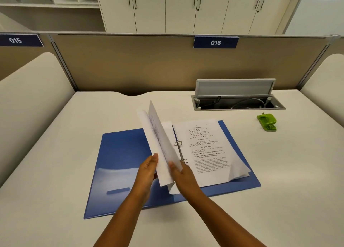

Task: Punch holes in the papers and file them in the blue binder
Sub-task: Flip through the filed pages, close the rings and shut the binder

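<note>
Pinching thin white sheets [158, 140] upright over glossy blue binder [119, 153]: left hand [148, 169], right hand [181, 174].

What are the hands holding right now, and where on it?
Both hands hold the raised sheets of paper by their near edge: left hand on the left face, right hand on the right, above the open blue binder.
</note>
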Tool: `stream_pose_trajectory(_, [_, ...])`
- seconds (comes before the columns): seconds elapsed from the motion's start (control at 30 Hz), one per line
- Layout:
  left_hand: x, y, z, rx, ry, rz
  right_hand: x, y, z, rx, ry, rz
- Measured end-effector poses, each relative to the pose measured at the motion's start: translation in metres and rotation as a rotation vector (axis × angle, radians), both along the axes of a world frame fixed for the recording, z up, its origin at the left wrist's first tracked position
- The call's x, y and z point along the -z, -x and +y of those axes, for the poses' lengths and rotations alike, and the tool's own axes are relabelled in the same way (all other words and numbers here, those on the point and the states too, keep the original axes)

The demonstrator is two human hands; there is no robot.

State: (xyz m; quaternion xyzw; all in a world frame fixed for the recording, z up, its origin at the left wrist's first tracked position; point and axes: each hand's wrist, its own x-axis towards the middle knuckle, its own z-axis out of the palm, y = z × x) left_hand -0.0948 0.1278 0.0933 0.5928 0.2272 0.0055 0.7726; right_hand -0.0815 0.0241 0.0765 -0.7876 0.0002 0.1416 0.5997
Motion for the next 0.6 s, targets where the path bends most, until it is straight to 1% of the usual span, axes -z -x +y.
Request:
stream_pose_trajectory(0.07, [0.0,0.001,0.001,0.014,0.013,-0.022,0.001,-0.005,-0.011,0.139,-0.02,0.035])
stream_pose_trajectory(0.27, [-0.004,0.003,0.005,-0.017,0.031,-0.067,-0.01,-0.017,-0.06,0.409,-0.279,0.066])
stream_pose_trajectory(0.33, [-0.005,0.003,0.005,-0.016,0.019,-0.078,-0.012,-0.021,-0.078,0.492,-0.32,0.075])
stream_pose_trajectory(0.47, [-0.007,0.004,0.001,0.001,0.008,-0.074,-0.009,-0.027,-0.113,0.621,-0.264,0.079])
stream_pose_trajectory(0.6, [-0.008,0.002,0.005,-0.005,-0.011,-0.071,0.003,-0.032,-0.135,0.679,-0.17,0.1])
